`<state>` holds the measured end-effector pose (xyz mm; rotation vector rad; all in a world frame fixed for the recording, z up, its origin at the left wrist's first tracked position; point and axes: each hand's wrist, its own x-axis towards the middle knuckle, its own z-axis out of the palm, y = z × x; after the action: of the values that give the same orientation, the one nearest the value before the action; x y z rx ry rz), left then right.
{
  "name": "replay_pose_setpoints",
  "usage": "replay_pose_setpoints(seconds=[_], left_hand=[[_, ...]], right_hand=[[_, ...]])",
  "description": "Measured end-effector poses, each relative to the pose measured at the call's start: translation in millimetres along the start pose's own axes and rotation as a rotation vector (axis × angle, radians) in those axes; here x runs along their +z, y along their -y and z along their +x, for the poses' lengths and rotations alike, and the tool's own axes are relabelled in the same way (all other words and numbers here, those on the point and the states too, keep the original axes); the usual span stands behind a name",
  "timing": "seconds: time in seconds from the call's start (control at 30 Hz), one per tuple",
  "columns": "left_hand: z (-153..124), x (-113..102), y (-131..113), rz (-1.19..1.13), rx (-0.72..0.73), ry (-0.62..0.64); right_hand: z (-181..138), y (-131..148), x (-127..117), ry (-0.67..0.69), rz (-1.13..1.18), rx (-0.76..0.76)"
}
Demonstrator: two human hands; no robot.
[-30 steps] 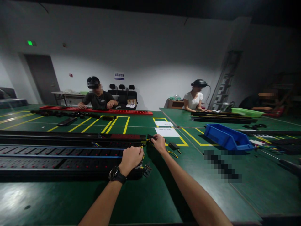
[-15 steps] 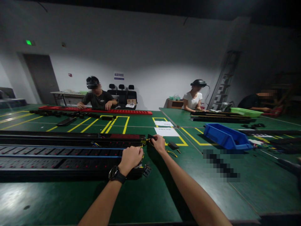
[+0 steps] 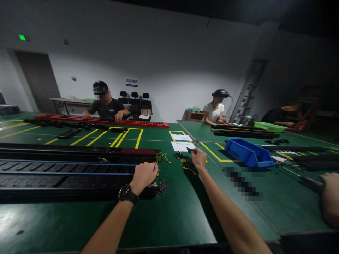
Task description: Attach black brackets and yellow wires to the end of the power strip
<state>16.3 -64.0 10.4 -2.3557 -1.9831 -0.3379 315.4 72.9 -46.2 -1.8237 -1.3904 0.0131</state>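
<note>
My left hand, with a watch on the wrist, is closed at the right end of a long black power strip with rows of sockets. A bit of yellow wire shows by its fingertips; what they grip is hidden. My right hand pinches a small flat black piece above the table, apart from the strips. Below it lie small dark parts with yellow wire. Behind the socket strip, yellow wires stick out from the end of another black strip. A small black bracket-like part lies near my left hand.
A blue bin stands to the right, beyond a pixelated dark object. Paper sheets lie ahead. At the right edge another person's hand is near a dark-handled tool. Co-workers sit across the green table.
My right hand has moved right, away from the strip's end, with the flat black piece. My left hand stays at the strip. Another person's hand has come in at the right edge.
</note>
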Motion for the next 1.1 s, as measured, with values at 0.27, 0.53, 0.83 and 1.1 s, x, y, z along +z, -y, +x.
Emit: replay_pose_setpoints(seconds=[0.27,0.53,0.83,1.1], left_hand=[[1,0,5,0.035,0.004,0.006],[0,1,1,0.023,0.011,0.0],[1,1,2,0.019,0.007,-0.009],[1,0,1,0.015,0.006,0.01]], right_hand=[[-2,-29,-10,0.228,-0.275,-0.028],[-7,1,-4,0.263,-0.394,-0.205],[-34,35,29,0.35,-0.427,-0.464],[-27,29,27,0.428,-0.429,-0.344]])
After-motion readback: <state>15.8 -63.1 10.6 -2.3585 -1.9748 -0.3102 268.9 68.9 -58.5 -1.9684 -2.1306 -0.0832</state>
